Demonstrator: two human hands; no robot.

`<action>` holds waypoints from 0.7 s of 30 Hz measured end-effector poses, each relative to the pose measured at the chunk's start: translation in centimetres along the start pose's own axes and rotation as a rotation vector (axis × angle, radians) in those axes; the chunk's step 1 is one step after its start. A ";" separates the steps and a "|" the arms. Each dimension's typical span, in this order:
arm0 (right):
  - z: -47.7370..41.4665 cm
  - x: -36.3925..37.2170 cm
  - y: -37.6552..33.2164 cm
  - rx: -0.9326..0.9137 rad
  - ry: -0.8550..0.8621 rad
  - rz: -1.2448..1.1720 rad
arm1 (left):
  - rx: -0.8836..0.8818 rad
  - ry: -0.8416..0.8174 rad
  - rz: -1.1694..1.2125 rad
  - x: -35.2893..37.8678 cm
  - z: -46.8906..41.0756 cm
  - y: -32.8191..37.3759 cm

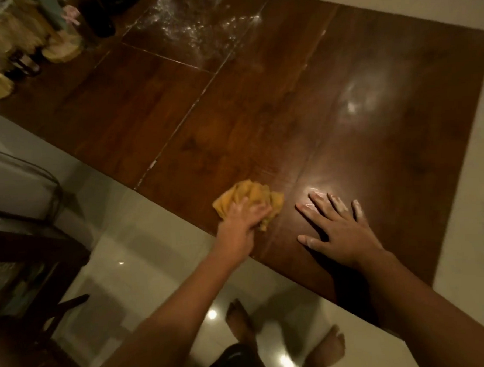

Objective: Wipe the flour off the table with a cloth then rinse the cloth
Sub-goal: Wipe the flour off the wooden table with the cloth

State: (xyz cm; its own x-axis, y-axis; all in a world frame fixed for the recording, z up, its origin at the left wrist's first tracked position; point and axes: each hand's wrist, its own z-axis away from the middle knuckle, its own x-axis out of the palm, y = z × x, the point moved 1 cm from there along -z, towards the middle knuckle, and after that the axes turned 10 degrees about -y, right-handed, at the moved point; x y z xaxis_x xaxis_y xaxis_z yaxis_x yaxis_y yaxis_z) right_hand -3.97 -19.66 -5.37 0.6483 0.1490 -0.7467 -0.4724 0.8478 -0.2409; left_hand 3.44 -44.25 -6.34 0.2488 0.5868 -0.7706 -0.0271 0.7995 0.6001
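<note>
A crumpled yellow cloth (251, 195) lies on the dark wooden table (260, 120) close to its near edge. My left hand (241, 224) presses down on the cloth and grips it. My right hand (340, 228) rests flat on the table just to the right, fingers spread, with white flour on the fingertips. A patch of white flour (196, 25) is scattered at the far end of the table. A fainter smear of flour (360, 101) shows on the right half.
Jars and yellowish items (17, 46) crowd the far left corner of the table. A dark chair (29, 267) stands on the pale tiled floor (144, 261) at the left. My bare feet (239, 321) are below the table edge.
</note>
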 end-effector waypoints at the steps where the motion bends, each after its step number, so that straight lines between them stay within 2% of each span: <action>1: 1.9 0.4 2.0 0.031 0.000 0.000 | 0.052 -0.047 -0.016 1.9 1.5 2.3; 3: 4.5 1.5 4.4 0.069 0.002 -0.015 | 0.123 -0.102 -0.054 3.9 4.2 3.4; 5: 7.6 2.8 6.4 0.061 0.006 0.007 | 0.081 -0.050 0.038 4.2 5.3 3.5; 8: 11.5 4.5 9.0 -0.003 -0.014 0.043 | -0.215 0.162 0.189 4.3 4.6 4.8; 11: 13.7 4.8 11.0 -0.039 -0.003 0.006 | -0.489 0.224 0.055 5.2 1.7 9.5; 17: 14.0 3.3 11.8 -0.029 -0.025 -0.013 | -0.477 0.027 0.018 8.3 -2.4 15.6; 21: 13.8 2.5 12.6 -0.052 -0.033 0.019 | -0.421 -0.001 -0.045 10.3 -1.6 17.1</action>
State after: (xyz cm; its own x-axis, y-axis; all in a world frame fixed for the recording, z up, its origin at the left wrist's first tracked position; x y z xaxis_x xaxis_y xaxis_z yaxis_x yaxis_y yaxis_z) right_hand -0.10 -1.61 -1.70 0.6578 0.1820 -0.7308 -0.5144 0.8174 -0.2594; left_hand 3.97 -24.35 -4.41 0.2601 0.5498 -0.7937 -0.4096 0.8072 0.4250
